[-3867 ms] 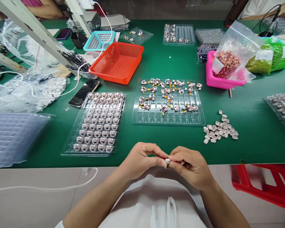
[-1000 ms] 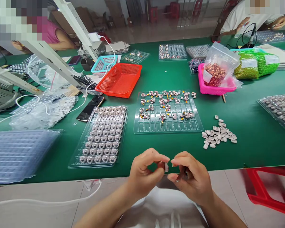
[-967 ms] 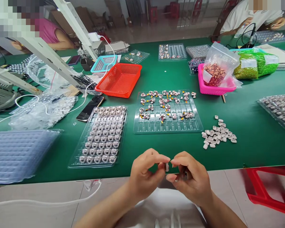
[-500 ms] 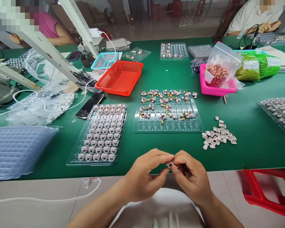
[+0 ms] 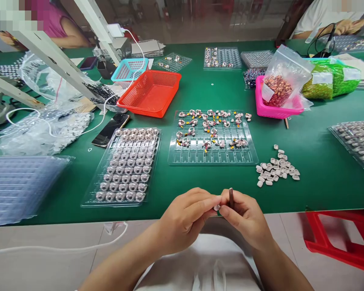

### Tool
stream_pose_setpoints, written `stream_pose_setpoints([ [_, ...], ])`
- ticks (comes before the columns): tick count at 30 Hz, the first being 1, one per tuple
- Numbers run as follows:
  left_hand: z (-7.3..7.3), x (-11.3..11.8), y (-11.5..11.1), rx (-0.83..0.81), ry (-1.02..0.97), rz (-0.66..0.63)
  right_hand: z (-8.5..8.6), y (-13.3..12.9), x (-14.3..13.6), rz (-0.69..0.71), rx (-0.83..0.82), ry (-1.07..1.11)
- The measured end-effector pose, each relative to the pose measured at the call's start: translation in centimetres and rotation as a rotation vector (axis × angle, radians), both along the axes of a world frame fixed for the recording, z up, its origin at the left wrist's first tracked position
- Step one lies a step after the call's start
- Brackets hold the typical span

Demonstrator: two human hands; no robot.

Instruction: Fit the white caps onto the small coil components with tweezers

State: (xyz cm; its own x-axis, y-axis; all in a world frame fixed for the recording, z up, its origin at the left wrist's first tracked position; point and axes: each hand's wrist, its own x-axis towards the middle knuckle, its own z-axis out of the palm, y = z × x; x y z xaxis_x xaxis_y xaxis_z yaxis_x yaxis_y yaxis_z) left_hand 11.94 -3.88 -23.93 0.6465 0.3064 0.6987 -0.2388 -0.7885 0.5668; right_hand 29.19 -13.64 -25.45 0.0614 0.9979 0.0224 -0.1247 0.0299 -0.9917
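Note:
At the table's front edge my left hand [image 5: 186, 220] pinches a small whitish part [image 5: 216, 207] between thumb and fingers. My right hand [image 5: 245, 216] is closed beside it, its fingertips close to the same part, with a thin dark brown stick [image 5: 231, 198] standing up between its fingers. Beyond my hands lies a clear tray [image 5: 194, 158] with small wired white parts in its upper rows. To its left a second clear tray [image 5: 89, 199] holds rows of grey-white shells. Loose white pieces [image 5: 273, 172] are heaped to the right of my hands.
A red basket [image 5: 157, 95], a pink basket [image 5: 279, 112] with a bag of copper-coloured parts, and a phone [image 5: 111, 129] lie farther back. Stacked clear trays [image 5: 21, 188] sit at left. Two people work across the table. A red stool [image 5: 330, 242] stands at right.
The brown stick now stands upright in my right hand. My left fingers have closed more around the small part. The view has shifted slightly.

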Motion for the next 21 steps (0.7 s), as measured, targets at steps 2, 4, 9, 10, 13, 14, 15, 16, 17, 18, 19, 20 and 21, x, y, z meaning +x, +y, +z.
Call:
stream_pose_setpoints([
  [2, -0.1, 0.1, -0.1, 0.007, -0.003, 0.009, -0.2, 0.0, 0.0, 0.013, -0.011, 0.055],
  [4, -0.1, 0.1, -0.2, 0.007, -0.004, 0.02, -0.5, 0.1, 0.1, 0.02, -0.008, 0.09],
  [9, -0.3, 0.3, -0.2, 0.012, -0.017, 0.017, -1.0, 0.1, 0.1, 0.026, 0.016, 0.141],
  [10, -0.3, 0.3, -0.2, 0.008, -0.02, 0.015, -1.1, 0.1, 0.2, 0.026, 0.018, 0.147],
  [13, -0.4, 0.4, -0.3, 0.0, -0.029, 0.007, -1.1, 0.1, 0.2, 0.014, 0.015, 0.144],
  [14, -0.4, 0.4, -0.3, 0.006, -0.024, 0.007, -1.1, 0.1, 0.2, 0.004, 0.012, 0.135],
  [15, -0.3, 0.4, -0.3, 0.016, -0.012, 0.013, -1.0, 0.1, 0.2, -0.008, 0.005, 0.12],
  [16, -0.3, 0.4, -0.3, 0.033, 0.011, 0.026, -0.9, 0.1, 0.0, -0.02, -0.007, 0.1],
  [17, -0.2, 0.3, -0.3, 0.053, 0.036, 0.046, -0.8, 0.2, -0.1, -0.036, -0.023, 0.076],
  [18, -0.2, 0.3, -0.3, 0.07, 0.062, 0.071, -0.7, 0.2, -0.2, -0.056, -0.041, 0.05],
  [19, -0.1, 0.2, -0.3, 0.083, 0.081, 0.097, -0.5, 0.2, -0.4, -0.075, -0.058, 0.02],
  [20, 0.0, 0.2, -0.2, 0.085, 0.093, 0.12, -0.3, 0.2, -0.5, -0.09, -0.07, -0.009],
  [21, 0.0, 0.1, -0.2, 0.071, 0.098, 0.133, -0.1, 0.2, -0.5, -0.1, -0.077, -0.037],
])
